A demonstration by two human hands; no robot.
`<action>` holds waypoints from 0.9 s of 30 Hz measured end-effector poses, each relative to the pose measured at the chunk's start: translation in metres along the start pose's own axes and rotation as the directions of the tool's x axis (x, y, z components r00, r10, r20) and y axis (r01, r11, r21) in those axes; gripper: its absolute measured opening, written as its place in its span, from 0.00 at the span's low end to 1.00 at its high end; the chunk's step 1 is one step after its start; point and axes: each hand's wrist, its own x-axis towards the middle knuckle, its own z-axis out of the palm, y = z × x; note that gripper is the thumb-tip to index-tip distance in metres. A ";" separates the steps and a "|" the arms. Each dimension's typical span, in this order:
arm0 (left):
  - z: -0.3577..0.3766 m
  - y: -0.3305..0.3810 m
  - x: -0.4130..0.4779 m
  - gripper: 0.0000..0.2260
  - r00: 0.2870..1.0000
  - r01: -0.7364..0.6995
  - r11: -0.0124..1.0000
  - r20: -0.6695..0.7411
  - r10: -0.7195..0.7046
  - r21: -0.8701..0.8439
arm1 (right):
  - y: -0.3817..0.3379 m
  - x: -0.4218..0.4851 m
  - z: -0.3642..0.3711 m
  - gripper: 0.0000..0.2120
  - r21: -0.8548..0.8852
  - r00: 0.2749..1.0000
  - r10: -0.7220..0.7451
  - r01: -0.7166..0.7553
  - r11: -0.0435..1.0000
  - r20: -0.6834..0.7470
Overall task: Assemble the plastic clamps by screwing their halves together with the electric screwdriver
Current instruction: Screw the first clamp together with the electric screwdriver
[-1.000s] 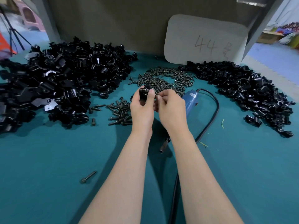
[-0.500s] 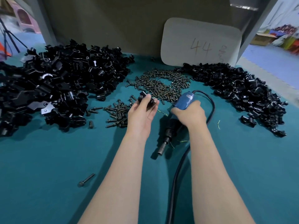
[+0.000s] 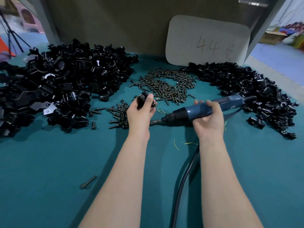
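Mid-table, left hand (image 3: 139,112) grips a black clamp (image 3: 142,99) raised, right hand (image 3: 208,120) curls around the blue electric screwdriver (image 3: 202,110), bit pointing left.

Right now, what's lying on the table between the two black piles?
A heap of small screws lies between the left pile and right pile, with a bunch of longer bolts nearer, beside the left one; the head view shows it.

Single view from a wide-angle camera worn on the person's head, facing forward and down across the teal table (image 3: 49,170) toward the far back panel (image 3: 115,22). The forearms (image 3: 125,178) enter from the near edge. The left hand (image 3: 139,112) and right hand (image 3: 209,119) lie close, at mid-frame. The room floor (image 3: 276,63) shows at the far corners.
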 end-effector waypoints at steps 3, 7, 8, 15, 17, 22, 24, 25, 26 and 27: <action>-0.001 -0.004 0.003 0.05 0.991 -0.086 0.982 -0.085 0.101 0.166 | 0.002 0.001 -0.002 0.09 0.066 0.999 -0.053 0.052 0.996 0.005; -0.003 -0.006 0.007 0.16 0.975 -0.106 0.935 -0.148 0.165 0.339 | 0.006 0.002 -0.003 0.19 0.105 0.992 -0.120 0.123 0.987 -0.043; -0.003 -0.007 0.008 0.17 0.973 -0.109 0.923 -0.152 0.176 0.369 | 0.006 0.003 -0.004 0.20 0.127 0.990 -0.128 0.135 0.983 -0.059; -0.003 -0.009 0.008 0.15 0.969 -0.135 0.888 -0.130 0.211 0.439 | 0.007 0.000 -0.003 0.13 0.214 0.986 -0.141 0.158 0.964 -0.094; -0.004 -0.009 0.008 0.14 0.965 -0.144 0.897 -0.140 0.220 0.418 | 0.009 -0.001 -0.002 0.12 0.195 0.985 -0.143 0.160 0.968 -0.095; -0.003 -0.011 0.007 0.17 0.958 -0.157 0.887 -0.152 0.244 0.434 | 0.010 -0.001 -0.002 0.11 0.184 0.985 -0.155 0.167 0.969 -0.077; -0.003 -0.012 0.007 0.17 0.954 -0.168 0.882 -0.154 0.258 0.441 | 0.011 -0.001 -0.002 0.12 0.166 0.985 -0.158 0.168 0.972 -0.073; -0.002 -0.012 0.006 0.17 0.953 -0.171 0.878 -0.152 0.263 0.446 | 0.012 0.000 -0.002 0.12 0.162 0.985 -0.159 0.169 0.972 -0.071; -0.002 -0.012 0.006 0.17 0.952 -0.174 0.872 -0.150 0.268 0.457 | 0.012 0.000 -0.002 0.12 0.166 0.985 -0.159 0.169 0.971 -0.071; -0.002 -0.012 0.005 0.17 0.950 -0.178 0.863 -0.145 0.275 0.474 | 0.012 0.000 -0.002 0.13 0.173 0.985 -0.160 0.170 0.970 -0.072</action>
